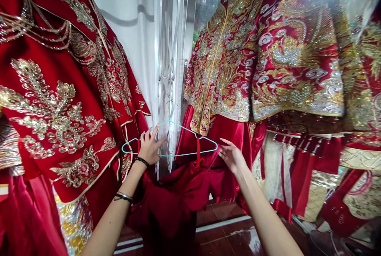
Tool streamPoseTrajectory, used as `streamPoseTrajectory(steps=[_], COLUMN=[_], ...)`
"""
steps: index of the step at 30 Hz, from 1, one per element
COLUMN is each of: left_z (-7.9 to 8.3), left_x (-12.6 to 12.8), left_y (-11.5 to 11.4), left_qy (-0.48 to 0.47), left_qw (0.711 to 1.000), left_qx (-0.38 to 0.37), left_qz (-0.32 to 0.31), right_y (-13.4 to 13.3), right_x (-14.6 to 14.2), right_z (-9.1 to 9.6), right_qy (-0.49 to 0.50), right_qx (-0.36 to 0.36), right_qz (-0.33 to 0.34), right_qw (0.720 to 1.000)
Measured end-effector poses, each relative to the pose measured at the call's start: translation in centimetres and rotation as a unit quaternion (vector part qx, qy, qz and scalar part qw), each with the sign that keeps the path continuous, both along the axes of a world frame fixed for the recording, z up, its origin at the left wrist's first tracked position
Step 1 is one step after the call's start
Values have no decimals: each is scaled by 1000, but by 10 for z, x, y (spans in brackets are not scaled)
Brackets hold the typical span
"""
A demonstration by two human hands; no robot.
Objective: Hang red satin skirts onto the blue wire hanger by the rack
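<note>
A light-blue wire hanger point(182, 155) is in front of me, with a dark red garment point(178, 192) hanging below it. One red loop point(198, 151) of the garment goes over the hanger's right part. My left hand point(149, 147) is at the hanger's left part, its fingers over the wire and the thumb pointing right; what lies under the palm is hidden. Beside the hanger's right end, my right hand point(233, 156) pinches a thin red strap point(213, 158) between thumb and fingertips. The hanger's metal hook point(170, 107) points up near white metal bars.
Red jackets with silver beading point(67, 105) hang close on the left. Gold-embroidered red jackets point(220, 61) hang on the right, above red skirts. A white curtain point(127, 22) and white folding bars point(168, 49) stand behind. Dark red floor tiles point(217, 220) lie below.
</note>
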State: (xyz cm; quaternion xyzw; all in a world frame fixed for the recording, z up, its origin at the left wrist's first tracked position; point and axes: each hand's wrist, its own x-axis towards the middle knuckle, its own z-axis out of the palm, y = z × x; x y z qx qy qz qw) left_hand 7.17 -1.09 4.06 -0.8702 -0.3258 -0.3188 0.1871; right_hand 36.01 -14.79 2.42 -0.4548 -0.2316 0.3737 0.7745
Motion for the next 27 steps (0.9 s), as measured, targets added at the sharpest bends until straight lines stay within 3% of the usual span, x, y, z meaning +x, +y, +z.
streamPoseTrajectory(steps=[4,7,14,22,27], left_z=[1,1,0,1,1], left_x=[0,1,4,6,8], left_y=[-3,-5,-12,-18,-21], left_qy=[-5,-5,1,2,5], left_qw=[1000,1000,1000,1000,1000], left_qx=[-8,-18,-9,-12,-20], left_qz=[2,0,7,15,11], right_y=[-8,-12,1,19,26], right_x=[2,3,-3,3,-16], right_z=[-6,-1,30,41,53], right_qy=[-13,-67,-108,-127,-180], right_qx=[33,67,68,39,27], right_qz=[-74,-95,-66,-76,-41], right_qw=[997,991,990,988,982])
